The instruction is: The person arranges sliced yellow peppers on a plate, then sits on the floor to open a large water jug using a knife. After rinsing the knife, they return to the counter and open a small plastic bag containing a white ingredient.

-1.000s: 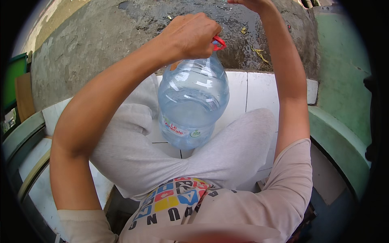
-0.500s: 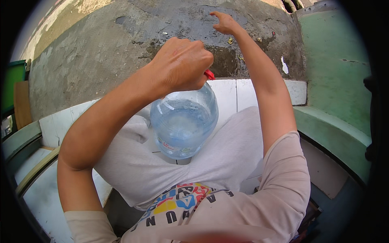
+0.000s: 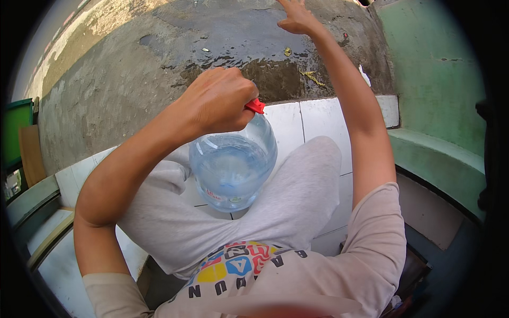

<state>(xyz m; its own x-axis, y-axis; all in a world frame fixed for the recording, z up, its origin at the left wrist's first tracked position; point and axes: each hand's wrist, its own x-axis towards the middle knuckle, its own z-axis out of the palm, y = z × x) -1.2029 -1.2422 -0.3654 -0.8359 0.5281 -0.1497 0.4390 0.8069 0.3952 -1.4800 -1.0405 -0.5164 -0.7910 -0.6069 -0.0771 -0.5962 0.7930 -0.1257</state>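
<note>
A large, clear blue water jug (image 3: pixel 230 172) rests between my bent legs, with water inside. My left hand (image 3: pixel 218 100) is closed at its neck, wrapped round a red plastic handle (image 3: pixel 256 106); one end of the handle pokes out past the fingers. My hand hides the mouth of the jug. Stretched far forward over the wet ground, my right hand (image 3: pixel 298 18) holds nothing, its fingers apart. The top edge of the view cuts off its fingertips.
White tiles (image 3: pixel 328 122) form the ledge under me. Beyond its edge lies rough concrete (image 3: pixel 111 95), with a dark wet patch (image 3: pixel 270 77) and yellow scraps (image 3: pixel 313 78). A green wall (image 3: pixel 435 69) stands at right. A wooden board (image 3: pixel 32 153) and green panel (image 3: pixel 18 130) are at far left.
My right hand has reached farther out and its fingers have spread. My left hand has come slightly nearer and leftward, still on the red handle. The whole view has shifted a little.
</note>
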